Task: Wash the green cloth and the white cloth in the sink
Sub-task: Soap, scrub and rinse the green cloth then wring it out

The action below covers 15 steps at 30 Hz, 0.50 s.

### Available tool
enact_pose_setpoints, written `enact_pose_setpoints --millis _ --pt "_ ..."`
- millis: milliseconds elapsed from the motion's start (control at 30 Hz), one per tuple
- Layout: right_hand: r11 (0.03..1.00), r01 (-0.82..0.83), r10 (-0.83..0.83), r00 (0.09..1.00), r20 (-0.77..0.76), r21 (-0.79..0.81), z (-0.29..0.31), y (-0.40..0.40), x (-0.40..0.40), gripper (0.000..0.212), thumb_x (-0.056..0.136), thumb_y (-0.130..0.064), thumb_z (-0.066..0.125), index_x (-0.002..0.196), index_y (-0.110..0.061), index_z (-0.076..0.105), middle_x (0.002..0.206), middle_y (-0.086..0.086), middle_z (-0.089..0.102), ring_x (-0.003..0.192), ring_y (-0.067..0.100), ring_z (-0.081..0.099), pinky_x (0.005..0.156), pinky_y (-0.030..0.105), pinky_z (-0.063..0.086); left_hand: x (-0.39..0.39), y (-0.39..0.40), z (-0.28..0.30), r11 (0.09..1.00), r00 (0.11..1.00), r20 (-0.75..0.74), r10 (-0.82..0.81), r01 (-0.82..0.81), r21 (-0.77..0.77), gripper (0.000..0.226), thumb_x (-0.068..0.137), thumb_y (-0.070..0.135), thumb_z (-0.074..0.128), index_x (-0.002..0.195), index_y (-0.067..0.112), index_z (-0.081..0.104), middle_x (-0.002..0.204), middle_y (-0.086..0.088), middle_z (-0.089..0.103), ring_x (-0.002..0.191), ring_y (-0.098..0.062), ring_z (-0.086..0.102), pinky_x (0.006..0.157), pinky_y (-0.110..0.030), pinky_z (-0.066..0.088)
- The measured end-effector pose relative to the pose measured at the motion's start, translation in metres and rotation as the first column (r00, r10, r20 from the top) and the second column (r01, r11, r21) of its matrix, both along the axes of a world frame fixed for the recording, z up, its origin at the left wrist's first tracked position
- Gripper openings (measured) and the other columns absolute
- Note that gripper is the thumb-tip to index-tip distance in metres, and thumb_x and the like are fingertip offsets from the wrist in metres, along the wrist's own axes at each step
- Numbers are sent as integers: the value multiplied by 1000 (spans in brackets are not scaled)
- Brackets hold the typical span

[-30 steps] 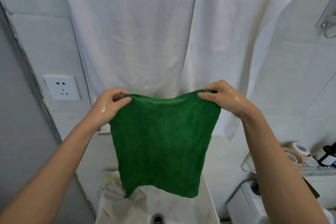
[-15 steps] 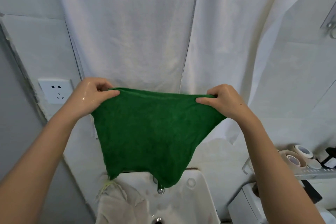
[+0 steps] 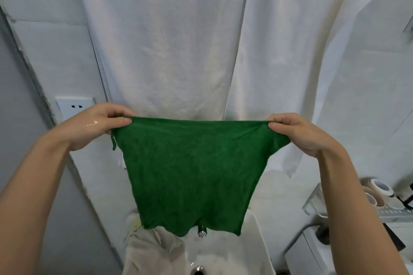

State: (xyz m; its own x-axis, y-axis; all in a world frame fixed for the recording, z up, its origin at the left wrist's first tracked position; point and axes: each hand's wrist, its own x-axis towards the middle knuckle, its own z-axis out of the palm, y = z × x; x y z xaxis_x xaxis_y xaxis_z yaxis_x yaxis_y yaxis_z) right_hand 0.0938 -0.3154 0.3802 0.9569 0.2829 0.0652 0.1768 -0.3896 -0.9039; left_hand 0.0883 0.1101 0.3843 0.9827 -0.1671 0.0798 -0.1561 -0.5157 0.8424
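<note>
Overhead, both hands, left hand and right hand, pinch green cloth corners; white towels behind, sink below; no legible writing.

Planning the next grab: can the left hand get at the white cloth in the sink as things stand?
Probably not yet. The left hand and right hand both pinch the green cloth's top corners, stretched above the sink. The white cloth lies below in plain sight; the left hand must let go first.

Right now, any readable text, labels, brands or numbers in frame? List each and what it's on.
None readable.
Wall socket: slots only, no marking legible.
Tape rolls on the shelf: no print visible.
Green cloth, held by left hand and right hand: side tag, too small to read.
</note>
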Motion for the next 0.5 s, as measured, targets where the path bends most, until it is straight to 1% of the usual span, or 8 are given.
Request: enact_pose_setpoints --millis 67,133,200,233,300,367,433,500 --pt "985 112 -95 988 124 -134 1 -1 -1 23 97 -13 55 84 -1 69 74 11 64 70 16 57 68 29 44 -1 -1 2 999 999 14 41 -41 -17 23 94 7 54 82 12 73 81 -7 72 72 -14 66 64 -23 52" --pt "927 257 -173 939 296 -274 1 5 1 24 94 -19 60 76 -7 70 69 15 62 64 16 52 63 31 41 -1 -7 2 993 990 83 117 -118 9 20 94 10 55 82 11 72 78 -9 70 69 -18 63 60 -27 51" --pt "874 346 -198 895 401 -342 1 14 0 26 93 -23 60 74 -7 67 65 10 59 61 16 48 58 30 40 -1 -15 3 985 977 140 160 -166 35 17 94 13 55 85 11 70 78 -7 68 69 -18 60 59 -30 48" --pt "858 360 -199 891 409 -366 2 18 0 27 94 -25 60 74 -7 66 63 6 55 60 16 46 58 31 38 -1 -18 3 984 974 155 164 -173 43 17 95 14 55 86 12 69 79 -7 67 70 -17 59 59 -30 48" --pt "880 289 -180 938 298 -377 3 19 -2 33 94 -25 60 70 -3 59 59 1 47 59 15 41 58 31 33 0 -19 4 985 979 133 153 -163 65 17 95 14 55 85 12 69 81 -6 65 73 -17 57 59 -30 47" --pt "944 167 -139 984 114 -285 4 20 -4 34 94 -23 62 66 -3 56 57 -2 45 57 13 41 58 28 31 2 -19 1 989 989 43 140 -142 38 18 94 11 55 84 8 69 79 -7 64 71 -18 56 57 -31 45" --pt "982 115 -115 993 12 -150 5 26 -6 30 94 -20 62 69 -3 62 59 -1 53 58 11 48 58 23 36 4 -24 -2 988 988 -64 139 -143 -65 18 92 8 56 80 5 68 74 -8 64 66 -19 58 54 -30 44" --pt "994 106 -106 994 -33 -14 4 35 -7 30 94 -18 62 67 -5 65 59 -1 57 57 10 53 57 20 40 5 -33 -6 963 982 -142 128 -157 -218 18 90 7 58 77 6 70 73 -10 66 61 -17 60 51 -27 47"
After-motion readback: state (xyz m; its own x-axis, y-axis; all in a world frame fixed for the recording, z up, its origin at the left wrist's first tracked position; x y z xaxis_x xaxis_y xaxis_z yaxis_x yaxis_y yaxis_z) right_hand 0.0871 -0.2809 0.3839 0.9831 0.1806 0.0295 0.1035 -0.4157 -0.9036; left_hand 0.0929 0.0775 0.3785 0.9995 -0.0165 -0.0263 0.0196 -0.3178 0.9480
